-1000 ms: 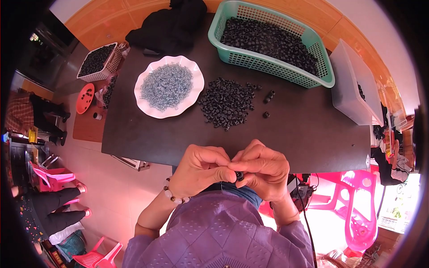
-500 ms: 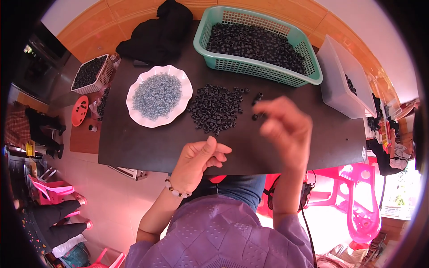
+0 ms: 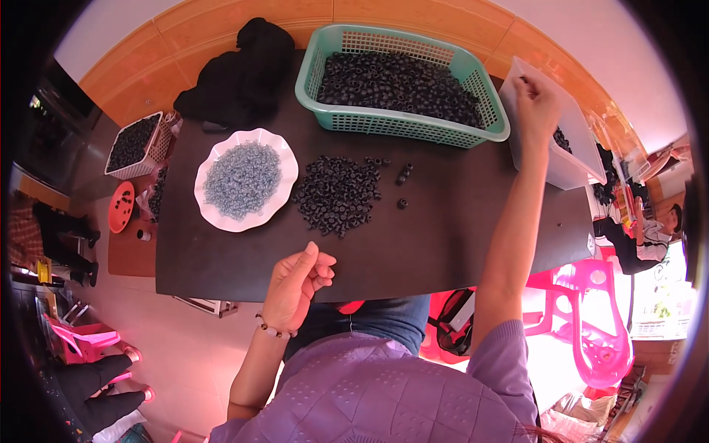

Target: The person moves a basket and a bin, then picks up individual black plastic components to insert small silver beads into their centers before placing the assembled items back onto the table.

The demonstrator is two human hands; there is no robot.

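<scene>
Near the table's front edge my left hand is curled closed, thumb against the bent fingers; what it holds, if anything, is hidden. My right hand reaches far right over a clear plastic bin, fingertips pinched on a small dark piece that looks like one of the black parts. A heap of small black ring-like parts lies on the dark table. Left of it stands a white scalloped plate full of small clear bluish pieces. A few black parts lie apart from the heap.
A green basket full of black parts stands at the back. Black cloth lies at the back left. Farther left are a white basket and an orange dish. A pink chair stands at right; people are at the far left.
My right hand has moved from beside the heap, away and to the right, over the clear bin. My left hand has its fingers more drawn together. The whole view has shifted slightly.
</scene>
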